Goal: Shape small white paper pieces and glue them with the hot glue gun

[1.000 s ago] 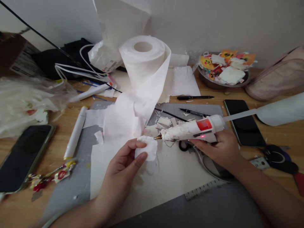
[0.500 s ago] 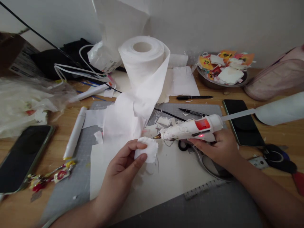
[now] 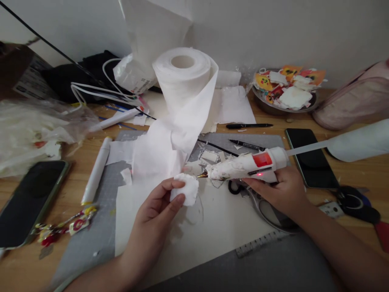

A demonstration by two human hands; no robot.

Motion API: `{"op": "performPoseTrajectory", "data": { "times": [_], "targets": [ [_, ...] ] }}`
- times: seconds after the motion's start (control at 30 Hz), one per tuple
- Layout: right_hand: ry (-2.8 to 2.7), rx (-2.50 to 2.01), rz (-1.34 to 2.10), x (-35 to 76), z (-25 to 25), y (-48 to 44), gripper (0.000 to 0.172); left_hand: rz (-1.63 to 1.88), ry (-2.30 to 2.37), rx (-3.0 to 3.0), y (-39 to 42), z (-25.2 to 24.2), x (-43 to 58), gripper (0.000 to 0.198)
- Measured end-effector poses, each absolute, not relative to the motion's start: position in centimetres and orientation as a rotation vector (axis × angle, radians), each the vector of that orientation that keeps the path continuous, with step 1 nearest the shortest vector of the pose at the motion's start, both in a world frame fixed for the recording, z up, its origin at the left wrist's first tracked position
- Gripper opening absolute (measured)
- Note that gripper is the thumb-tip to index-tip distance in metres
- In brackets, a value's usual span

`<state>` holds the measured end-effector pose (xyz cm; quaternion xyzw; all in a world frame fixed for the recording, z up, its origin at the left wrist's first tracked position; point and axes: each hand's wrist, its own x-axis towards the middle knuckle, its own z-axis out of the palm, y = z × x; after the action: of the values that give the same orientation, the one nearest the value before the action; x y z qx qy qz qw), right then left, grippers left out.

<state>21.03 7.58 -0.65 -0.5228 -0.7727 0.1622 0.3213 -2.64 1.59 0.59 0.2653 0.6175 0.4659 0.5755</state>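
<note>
Between thumb and fingers, my left hand [image 3: 161,207] pinches a small ragged white piece [image 3: 189,190], which looks like padded tissue. My right hand [image 3: 281,188] is wrapped round the handle of a white glue gun [image 3: 240,165] with a red window, a lit red light and a glue stick [image 3: 308,147] in its back. The metal nozzle points left, close to the white piece's right edge; I cannot tell whether they touch. Below both hands lies a white sheet [image 3: 212,239] on a grey cutting mat [image 3: 88,243]. Scissors [image 3: 264,207] sit partly hidden under my right hand.
A big paper roll [image 3: 185,85] stands behind, its loose end trailing onto the mat. Phones [image 3: 33,198] lie at left and right. A metal bowl [image 3: 282,103] of scraps, black pens [image 3: 249,126], a white marker [image 3: 96,172], a clear ruler [image 3: 258,243] and a plastic bag [image 3: 39,134] surround the mat.
My left hand has moved the white piece slightly left, so its gap to the nozzle looks a little wider. The glue gun has shifted very slightly right.
</note>
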Motion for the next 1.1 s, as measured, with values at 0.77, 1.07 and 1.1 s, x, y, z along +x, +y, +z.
{"op": "performPoseTrajectory", "data": {
  "times": [0.77, 1.07, 1.1],
  "targets": [
    [-2.067, -1.414, 0.345, 21.23, -0.97, 7.58, 0.018, 1.103, 1.485, 0.693, 1.51, 0.35, -2.69, 0.019],
    [-2.080, -1.422, 0.351, 21.26, -0.93, 7.61, 0.018, 1.112, 1.478, 0.705, 1.61, 0.71, -2.61, 0.018],
    [-2.084, -1.419, 0.352, 21.28, -0.94, 7.62, 0.018, 1.111, 1.475, 0.709, 1.59, 0.71, -2.62, 0.017]
  ]
}}
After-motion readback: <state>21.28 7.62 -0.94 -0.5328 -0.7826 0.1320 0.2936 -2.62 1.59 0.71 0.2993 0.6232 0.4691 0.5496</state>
